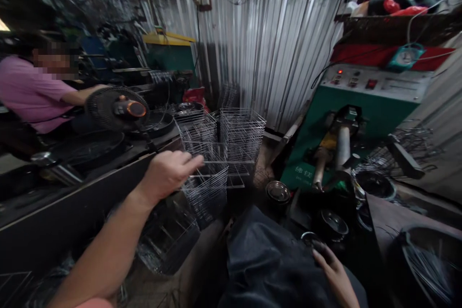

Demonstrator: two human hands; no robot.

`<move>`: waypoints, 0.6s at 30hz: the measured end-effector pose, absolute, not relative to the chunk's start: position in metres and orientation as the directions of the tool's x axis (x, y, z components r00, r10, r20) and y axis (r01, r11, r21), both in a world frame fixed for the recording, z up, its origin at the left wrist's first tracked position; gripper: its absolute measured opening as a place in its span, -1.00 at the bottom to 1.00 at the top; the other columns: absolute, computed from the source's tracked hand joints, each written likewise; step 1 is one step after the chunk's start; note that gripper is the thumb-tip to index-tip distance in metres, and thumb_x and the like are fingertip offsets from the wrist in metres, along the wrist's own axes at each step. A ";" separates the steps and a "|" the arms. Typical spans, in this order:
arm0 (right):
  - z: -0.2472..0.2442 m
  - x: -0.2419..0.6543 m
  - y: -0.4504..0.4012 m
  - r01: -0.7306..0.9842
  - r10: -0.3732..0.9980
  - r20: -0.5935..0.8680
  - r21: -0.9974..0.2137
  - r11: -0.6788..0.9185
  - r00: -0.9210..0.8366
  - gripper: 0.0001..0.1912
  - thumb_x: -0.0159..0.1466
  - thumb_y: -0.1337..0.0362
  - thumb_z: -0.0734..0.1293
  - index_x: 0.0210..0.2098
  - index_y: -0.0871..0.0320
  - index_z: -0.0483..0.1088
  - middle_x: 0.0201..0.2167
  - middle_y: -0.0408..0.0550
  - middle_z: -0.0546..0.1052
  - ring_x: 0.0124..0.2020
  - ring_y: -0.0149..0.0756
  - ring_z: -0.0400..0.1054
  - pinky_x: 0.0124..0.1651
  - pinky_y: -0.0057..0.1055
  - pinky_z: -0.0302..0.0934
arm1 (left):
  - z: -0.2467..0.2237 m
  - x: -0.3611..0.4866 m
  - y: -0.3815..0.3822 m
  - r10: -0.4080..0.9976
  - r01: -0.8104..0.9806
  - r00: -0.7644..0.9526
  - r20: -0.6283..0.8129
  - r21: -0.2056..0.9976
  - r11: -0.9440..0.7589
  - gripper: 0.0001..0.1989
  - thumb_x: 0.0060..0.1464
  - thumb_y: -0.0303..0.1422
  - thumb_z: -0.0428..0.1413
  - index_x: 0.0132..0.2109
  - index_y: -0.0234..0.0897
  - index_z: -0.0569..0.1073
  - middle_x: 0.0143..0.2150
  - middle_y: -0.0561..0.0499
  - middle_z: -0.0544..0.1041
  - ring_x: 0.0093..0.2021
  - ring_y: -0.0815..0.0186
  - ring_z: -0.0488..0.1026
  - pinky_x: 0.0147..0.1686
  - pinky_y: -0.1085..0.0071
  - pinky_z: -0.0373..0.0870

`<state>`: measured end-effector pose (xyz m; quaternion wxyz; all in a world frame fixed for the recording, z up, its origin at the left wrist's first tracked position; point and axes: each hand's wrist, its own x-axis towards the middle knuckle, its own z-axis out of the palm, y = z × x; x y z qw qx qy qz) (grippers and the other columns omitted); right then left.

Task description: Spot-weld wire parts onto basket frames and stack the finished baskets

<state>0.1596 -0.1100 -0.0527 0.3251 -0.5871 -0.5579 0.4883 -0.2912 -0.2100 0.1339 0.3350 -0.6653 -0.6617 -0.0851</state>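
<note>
My left hand [169, 173] is stretched forward at the centre-left, its fingers closed on the edge of a thin wire frame [236, 161]. That frame is over stacks of wire racks [207, 190], with another tall stack [241, 137] just behind. Low on the right, my right hand [330, 262] rests by the dark apron [269, 255] over my lap. Its fingers are bent at a dark object with a round, shiny rim [311, 237]; what they hold is too dark to make out.
A green machine [303, 139] with metal arms stands at the right, bowls [277, 191] beside it. A black tub of wires [429, 260] is at lower right. On the left are a fan [117, 108], a dark board [90, 197] and a person in pink [34, 89].
</note>
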 end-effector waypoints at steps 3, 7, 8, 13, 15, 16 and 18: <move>0.008 0.137 -0.111 0.371 0.950 0.001 -0.920 0.123 -0.313 -0.50 0.05 -0.03 0.31 -0.10 0.12 0.42 -0.13 0.04 0.50 -0.08 -0.07 0.36 -0.04 -0.29 0.27 | 0.129 -0.236 -0.195 0.755 0.879 0.446 0.481 -0.392 -0.270 -0.77 0.16 -0.41 -0.11 -0.15 -0.09 0.41 -0.55 0.06 0.32 -0.52 0.34 0.27 -0.52 0.37 0.07; 0.068 0.128 -0.124 0.466 0.849 0.151 -0.780 0.418 -0.507 -0.54 0.13 -0.02 0.26 -0.08 0.12 0.41 -0.14 0.05 0.44 -0.08 -0.10 0.32 0.00 -0.24 0.20 | 0.108 -0.178 -0.161 0.615 0.761 0.649 0.448 -0.389 -0.519 -0.84 0.17 -0.37 -0.07 -0.19 -0.19 0.40 -0.54 0.08 0.32 -0.52 0.38 0.26 -0.52 0.39 0.09; 0.075 0.129 -0.128 0.499 0.844 0.147 -0.749 0.435 -0.516 -0.56 0.16 -0.02 0.24 -0.10 0.11 0.42 -0.19 0.04 0.44 -0.12 -0.13 0.33 -0.04 -0.26 0.21 | 0.105 -0.169 -0.153 0.597 0.761 0.649 0.472 -0.373 -0.531 -0.83 0.18 -0.34 -0.07 -0.22 -0.20 0.40 -0.54 0.09 0.32 -0.52 0.39 0.26 -0.50 0.39 0.10; 0.067 0.140 -0.136 0.577 0.867 0.171 -0.684 0.446 -0.468 -0.65 0.21 0.00 0.21 -0.43 0.14 0.43 -0.30 -0.02 0.35 -0.23 -0.24 0.27 -0.13 -0.37 0.18 | 0.106 -0.140 -0.117 0.538 0.771 0.580 0.611 -0.200 -0.605 -0.79 0.16 -0.22 -0.03 -0.20 -0.19 0.43 -0.44 0.06 0.45 -0.36 0.37 0.38 -0.16 0.33 0.21; 0.053 0.140 -0.138 0.547 0.890 0.194 -0.729 0.412 -0.412 -0.61 0.22 0.00 0.19 -0.53 0.16 0.35 -0.33 -0.04 0.32 -0.25 -0.27 0.25 -0.14 -0.39 0.16 | 0.104 -0.129 -0.110 0.542 0.808 0.446 0.713 -0.060 -0.586 -0.74 0.10 -0.16 0.02 -0.11 -0.15 0.41 -0.22 0.00 0.49 -0.15 0.28 0.40 0.05 0.17 0.11; 0.045 0.138 -0.139 0.522 0.910 0.200 -0.766 0.376 -0.362 -0.59 0.23 0.00 0.17 -0.55 0.17 0.31 -0.36 -0.05 0.30 -0.27 -0.29 0.24 -0.17 -0.40 0.16 | 0.099 -0.123 -0.109 0.544 0.825 0.339 0.767 0.036 -0.564 -0.68 0.07 -0.13 0.05 -0.05 -0.14 0.37 -0.11 -0.04 0.46 -0.05 0.22 0.37 0.09 0.12 0.07; 0.031 0.133 -0.141 0.487 0.947 0.198 -0.819 0.303 -0.254 -0.58 0.24 -0.01 0.14 -0.57 0.16 0.25 -0.40 -0.07 0.28 -0.31 -0.31 0.23 -0.19 -0.40 0.15 | 0.080 -0.112 -0.114 0.548 0.812 0.115 0.829 0.240 -0.533 -0.59 0.08 -0.14 0.03 0.06 -0.17 0.28 0.01 -0.11 0.39 0.04 0.19 0.31 0.10 0.10 0.10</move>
